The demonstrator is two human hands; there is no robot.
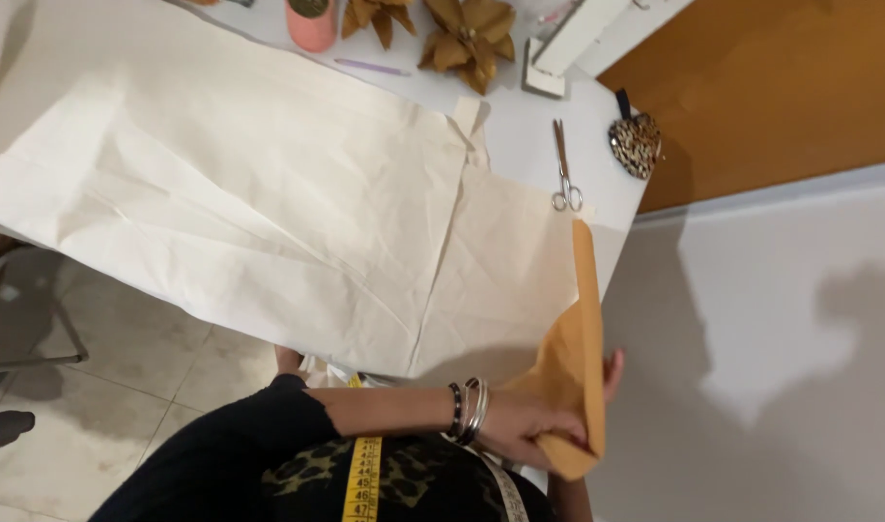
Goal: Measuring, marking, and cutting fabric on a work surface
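My left hand (529, 430), with several bracelets on the wrist, grips the lower edge of a tan paper sheet (580, 358) that stands on edge by the table's near right corner. Behind that sheet, only the fingertips of my right hand (613, 372) show, pressed against its far side. A large creased cream cloth (269, 184) lies spread over the white table (525, 135), and the tan sheet's upper end rises over the cloth's right edge. A yellow measuring tape (363, 478) hangs down my front.
Scissors (564, 169) lie on the table beyond the cloth, with a leopard-print heart cushion (636, 145) at the right edge. A pink cup (312, 24), tan folded flowers (467, 34), a purple pen (370, 68) and a white object (558, 48) sit at the back. A metal chair frame (27, 319) stands left.
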